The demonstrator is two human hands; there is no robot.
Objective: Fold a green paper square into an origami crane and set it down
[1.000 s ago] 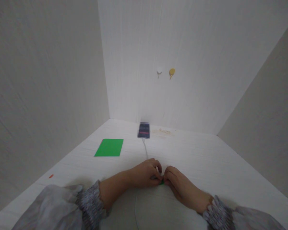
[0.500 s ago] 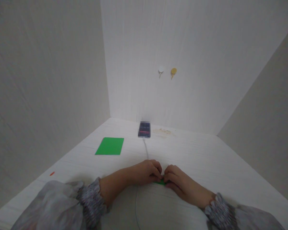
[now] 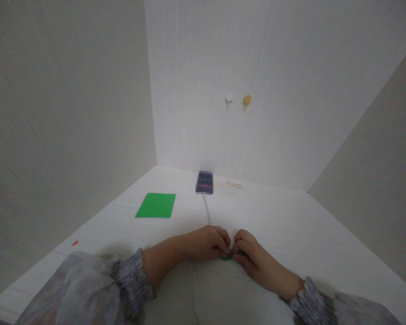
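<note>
White tabletop (image 3: 274,216), pixelated screen (image 3: 205,183), hands (image 3: 209,243) (image 3: 262,266) pinching green (image 3: 226,257)

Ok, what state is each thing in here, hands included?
Left hand: fingers pinched on the green piece
Right hand: fingers curled at the green piece's other side
Green piece: mostly hidden by fingers
Green sheet: lying flat
Dark device: cable end against it, face pixelated
Cable: running under the left arm
White hook: on the wall
Yellow hook: on the wall

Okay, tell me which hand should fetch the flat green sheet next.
Probably left: the left hand is nearer the green sheet; the right hand would have to reach across. Both are at a small green piece.
</note>
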